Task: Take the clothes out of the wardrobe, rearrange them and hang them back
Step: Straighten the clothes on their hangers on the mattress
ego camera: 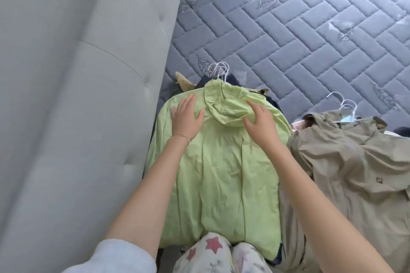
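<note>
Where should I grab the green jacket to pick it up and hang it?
Probably by the white hanger hooks sticking out past the hood of the green jacket. They lie bare on the mattress at the far end, so reach over from above. Both hands, left hand and right hand, rest flat on the shoulders now, gripping nothing.

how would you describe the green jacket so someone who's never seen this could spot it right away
Start at the grey quilted mattress and look to its near edge, beside the padded grey headboard. The green jacket lies on top of a pile of hung clothes there, with the left hand and right hand flat on it. It is pale lime with a hood, unlike the khaki jacket to its right.
</note>
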`<state>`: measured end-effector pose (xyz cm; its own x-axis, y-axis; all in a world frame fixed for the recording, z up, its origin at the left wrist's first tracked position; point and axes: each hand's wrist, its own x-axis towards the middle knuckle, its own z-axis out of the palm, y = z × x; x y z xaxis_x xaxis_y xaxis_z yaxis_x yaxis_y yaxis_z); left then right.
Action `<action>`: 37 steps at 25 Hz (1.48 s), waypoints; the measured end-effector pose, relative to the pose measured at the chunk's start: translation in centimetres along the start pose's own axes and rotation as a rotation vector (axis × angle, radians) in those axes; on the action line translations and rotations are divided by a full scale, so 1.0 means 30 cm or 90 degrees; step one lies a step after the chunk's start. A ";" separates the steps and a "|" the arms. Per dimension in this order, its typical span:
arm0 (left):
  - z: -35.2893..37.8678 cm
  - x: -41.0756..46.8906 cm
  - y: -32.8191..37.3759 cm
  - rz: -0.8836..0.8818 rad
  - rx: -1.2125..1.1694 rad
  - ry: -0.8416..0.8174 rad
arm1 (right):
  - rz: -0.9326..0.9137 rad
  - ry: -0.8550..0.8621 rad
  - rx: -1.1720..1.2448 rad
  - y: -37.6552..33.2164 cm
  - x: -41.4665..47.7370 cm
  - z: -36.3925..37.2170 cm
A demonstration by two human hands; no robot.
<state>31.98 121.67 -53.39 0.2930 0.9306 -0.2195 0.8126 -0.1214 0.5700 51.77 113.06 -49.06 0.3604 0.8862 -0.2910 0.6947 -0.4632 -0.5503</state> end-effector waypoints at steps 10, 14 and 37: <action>0.388 0.422 -0.291 0.067 0.187 0.110 | -0.009 0.003 -0.142 0.342 0.509 0.354; 0.376 0.429 -0.299 0.082 0.228 0.155 | -0.027 0.041 -0.151 0.367 0.497 0.362; -0.490 -0.594 0.121 0.024 -0.067 0.190 | -0.028 0.094 0.154 -0.196 -0.523 -0.342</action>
<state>22.31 109.74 -35.76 0.1478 0.9883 0.0368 0.7428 -0.1355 0.6556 48.40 101.92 -33.23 0.4326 0.8880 -0.1559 0.5489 -0.3965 -0.7358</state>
